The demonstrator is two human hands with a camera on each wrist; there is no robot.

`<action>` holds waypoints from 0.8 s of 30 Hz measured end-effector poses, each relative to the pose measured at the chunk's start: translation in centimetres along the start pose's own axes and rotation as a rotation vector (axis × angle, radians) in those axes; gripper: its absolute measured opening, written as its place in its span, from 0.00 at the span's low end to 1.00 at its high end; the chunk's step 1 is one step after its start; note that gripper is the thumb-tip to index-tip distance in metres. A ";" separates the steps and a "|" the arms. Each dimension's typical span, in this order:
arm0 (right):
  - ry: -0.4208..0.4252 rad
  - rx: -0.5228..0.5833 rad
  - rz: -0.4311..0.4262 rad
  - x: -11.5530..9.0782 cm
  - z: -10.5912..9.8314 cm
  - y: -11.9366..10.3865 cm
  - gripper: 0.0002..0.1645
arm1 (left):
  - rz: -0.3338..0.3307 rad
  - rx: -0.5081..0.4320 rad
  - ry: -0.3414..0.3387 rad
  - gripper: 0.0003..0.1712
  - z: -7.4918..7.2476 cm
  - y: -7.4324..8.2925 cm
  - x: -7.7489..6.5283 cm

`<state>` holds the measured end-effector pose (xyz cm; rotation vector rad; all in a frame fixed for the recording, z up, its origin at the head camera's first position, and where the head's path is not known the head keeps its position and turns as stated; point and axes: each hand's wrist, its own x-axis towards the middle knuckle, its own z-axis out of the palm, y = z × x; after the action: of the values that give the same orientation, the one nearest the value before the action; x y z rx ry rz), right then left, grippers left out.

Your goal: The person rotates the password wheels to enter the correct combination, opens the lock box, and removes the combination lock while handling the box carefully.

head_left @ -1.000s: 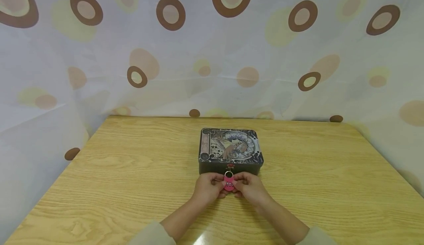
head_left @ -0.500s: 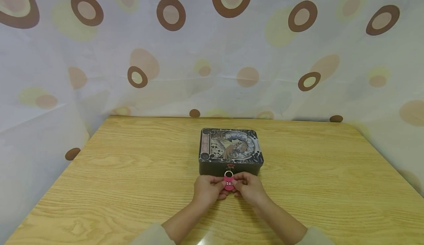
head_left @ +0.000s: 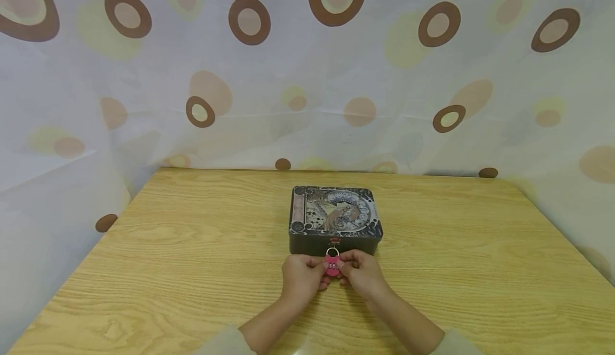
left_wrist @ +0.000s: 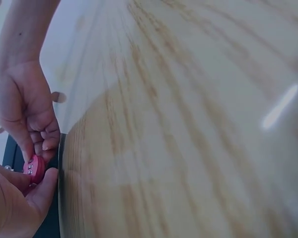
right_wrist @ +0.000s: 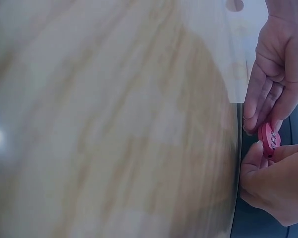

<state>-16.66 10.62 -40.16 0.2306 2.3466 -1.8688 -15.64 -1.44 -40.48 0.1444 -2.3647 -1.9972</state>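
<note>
A pink combination padlock point(head_left: 332, 265) with number dials and a metal shackle is at the front of a dark tin box point(head_left: 343, 211) with an illustrated lid. From the left, my left hand point(head_left: 301, 277) pinches the padlock between thumb and fingers. My right hand point(head_left: 363, 275) pinches its other side, thumb beside the dials. The shackle stands upward, just below the red clasp point(head_left: 334, 241) on the box front. Both wrist views show the padlock point(left_wrist: 36, 168) between the two hands, close against the dark box point(right_wrist: 258, 220).
The box sits on a wood-grain table point(head_left: 192, 248). Behind it hangs a pale curtain point(head_left: 269, 77) with brown and yellow ovals, which also runs along the left and right sides.
Both hands keep their pinch on the padlock, with only slight shifts of the left hand and wrist. The box stays where it was.
</note>
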 end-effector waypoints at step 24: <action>0.049 0.017 0.011 -0.2 0.5 -0.5 0.08 | 0.180 0.134 0.010 0.05 0.1 0.4 -0.3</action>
<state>-16.61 10.07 -39.78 0.2941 2.3567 -1.9004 -15.33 -1.24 -40.13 -0.0527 -2.4096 -1.7561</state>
